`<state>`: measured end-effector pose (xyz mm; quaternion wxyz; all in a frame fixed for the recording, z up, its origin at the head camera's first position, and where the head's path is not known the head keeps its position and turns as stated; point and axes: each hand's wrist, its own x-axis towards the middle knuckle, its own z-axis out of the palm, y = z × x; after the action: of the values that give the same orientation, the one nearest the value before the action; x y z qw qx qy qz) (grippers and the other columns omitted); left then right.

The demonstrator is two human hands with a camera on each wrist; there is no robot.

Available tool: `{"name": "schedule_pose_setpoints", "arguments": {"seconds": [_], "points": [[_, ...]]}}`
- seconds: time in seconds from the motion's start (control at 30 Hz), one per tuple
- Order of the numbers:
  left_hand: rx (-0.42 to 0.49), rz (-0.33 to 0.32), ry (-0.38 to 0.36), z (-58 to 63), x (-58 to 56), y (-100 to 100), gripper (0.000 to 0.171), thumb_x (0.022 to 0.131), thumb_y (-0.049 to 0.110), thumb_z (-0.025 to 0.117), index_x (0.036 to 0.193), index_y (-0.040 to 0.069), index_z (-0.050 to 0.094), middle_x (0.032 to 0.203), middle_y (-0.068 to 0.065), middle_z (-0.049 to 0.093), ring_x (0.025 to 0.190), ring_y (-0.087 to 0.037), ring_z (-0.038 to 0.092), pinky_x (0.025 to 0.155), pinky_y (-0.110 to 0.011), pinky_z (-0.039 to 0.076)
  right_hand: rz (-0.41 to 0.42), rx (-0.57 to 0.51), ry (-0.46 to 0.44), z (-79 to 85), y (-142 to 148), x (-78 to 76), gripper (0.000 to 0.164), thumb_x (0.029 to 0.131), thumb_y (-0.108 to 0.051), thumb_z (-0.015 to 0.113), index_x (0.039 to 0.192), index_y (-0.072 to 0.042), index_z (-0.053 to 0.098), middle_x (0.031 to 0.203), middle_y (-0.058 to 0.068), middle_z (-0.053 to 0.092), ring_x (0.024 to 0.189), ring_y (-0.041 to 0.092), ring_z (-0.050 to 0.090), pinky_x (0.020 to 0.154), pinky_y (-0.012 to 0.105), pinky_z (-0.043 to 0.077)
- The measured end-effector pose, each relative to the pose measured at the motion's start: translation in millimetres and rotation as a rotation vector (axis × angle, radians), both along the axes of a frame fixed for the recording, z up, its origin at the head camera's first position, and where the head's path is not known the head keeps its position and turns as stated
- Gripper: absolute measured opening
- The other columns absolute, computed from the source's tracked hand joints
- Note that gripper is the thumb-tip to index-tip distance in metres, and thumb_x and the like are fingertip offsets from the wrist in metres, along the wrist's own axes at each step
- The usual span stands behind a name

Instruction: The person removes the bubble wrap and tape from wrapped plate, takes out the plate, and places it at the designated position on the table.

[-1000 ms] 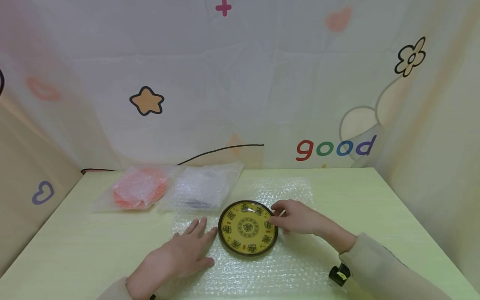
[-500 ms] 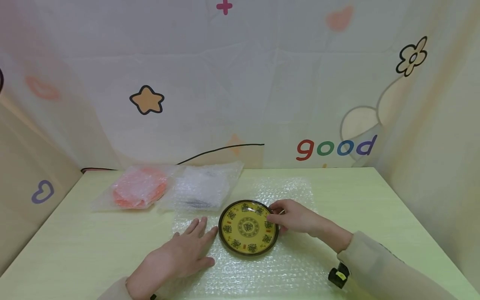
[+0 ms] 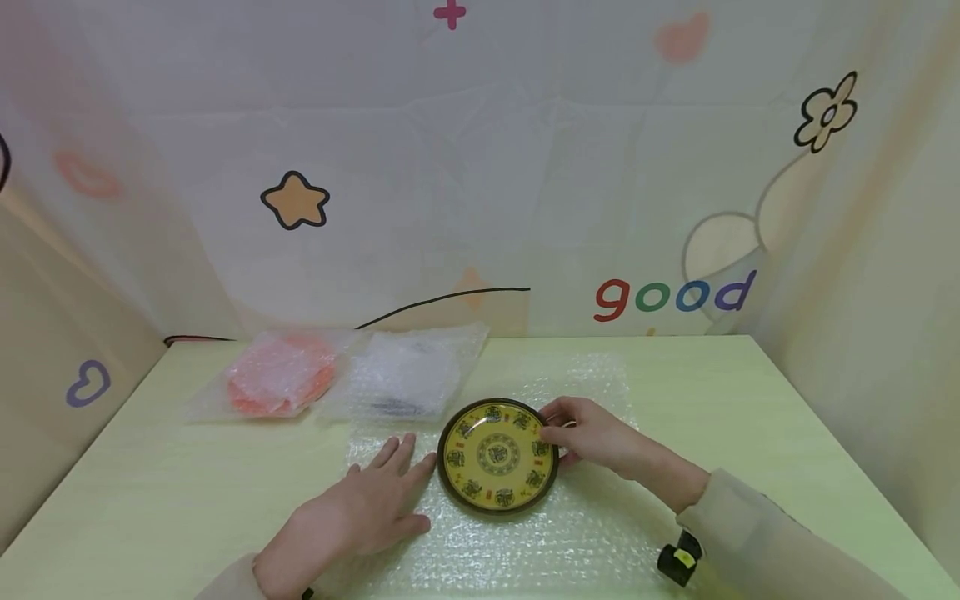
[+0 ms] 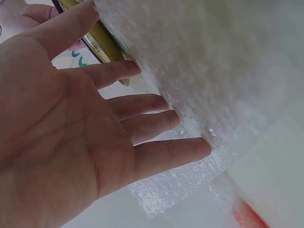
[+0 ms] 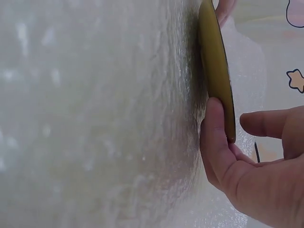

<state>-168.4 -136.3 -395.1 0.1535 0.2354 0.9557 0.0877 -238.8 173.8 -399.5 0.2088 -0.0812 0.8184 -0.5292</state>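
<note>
A round yellow plate (image 3: pixel 498 456) with a dark rim and dragon-like patterns lies face up over a sheet of bubble wrap (image 3: pixel 525 558). My right hand (image 3: pixel 596 433) grips its right edge, thumb over the rim and fingers beneath. In the right wrist view the plate (image 5: pixel 217 71) appears edge-on, and the fingertips (image 5: pixel 214 111) press its underside. On the plate's left, my left hand (image 3: pixel 360 508) rests on the wrap with straight, spread fingers, its index fingertip right at the rim. From the left wrist, the left hand's palm (image 4: pixel 66 137) shows with fingertips against the wrap.
Behind the left hand, a clear bubble bag with something pink-red (image 3: pixel 281 375) lies at the back left of the table (image 3: pixel 150 492). Beside it is another bubble bag (image 3: pixel 405 375) with whitish contents. A printed curtain (image 3: pixel 480 167) hangs behind and along both sides.
My right hand's fingers have slid under the plate's right edge and the thumb has come over it. The plate has tilted very slightly. The left hand has stayed in place.
</note>
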Motion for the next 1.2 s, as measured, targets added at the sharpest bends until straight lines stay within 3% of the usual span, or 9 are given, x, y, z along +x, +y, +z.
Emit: {"name": "schedule_pose_setpoints", "arguments": {"seconds": [0.43, 1.2], "points": [[-0.003, -0.008, 0.008, -1.5, -0.7, -1, 0.076, 0.099, 0.044, 0.067, 0.159, 0.008, 0.038, 0.164, -0.028, 0.02, 0.151, -0.044, 0.02, 0.102, -0.074, 0.037, -0.013, -0.11, -0.058, 0.6, 6, 2.3, 0.032, 0.099, 0.0, 0.062, 0.128, 0.011, 0.052, 0.114, 0.02, 0.059, 0.091, 0.025, 0.065, 0.073, 0.039, 0.062], [0.017, -0.011, 0.002, -0.6, 1.8, -3, 0.074, 0.098, 0.043, 0.068, 0.158, 0.009, 0.04, 0.164, -0.027, 0.02, 0.151, -0.045, 0.021, 0.102, -0.075, 0.036, -0.089, -0.151, -0.037, 5.5, 49, 0.5, 0.04, 0.103, -0.004, 0.056, 0.135, 0.012, 0.041, 0.116, 0.02, 0.053, 0.096, 0.025, 0.062, 0.075, 0.036, 0.061]]}}
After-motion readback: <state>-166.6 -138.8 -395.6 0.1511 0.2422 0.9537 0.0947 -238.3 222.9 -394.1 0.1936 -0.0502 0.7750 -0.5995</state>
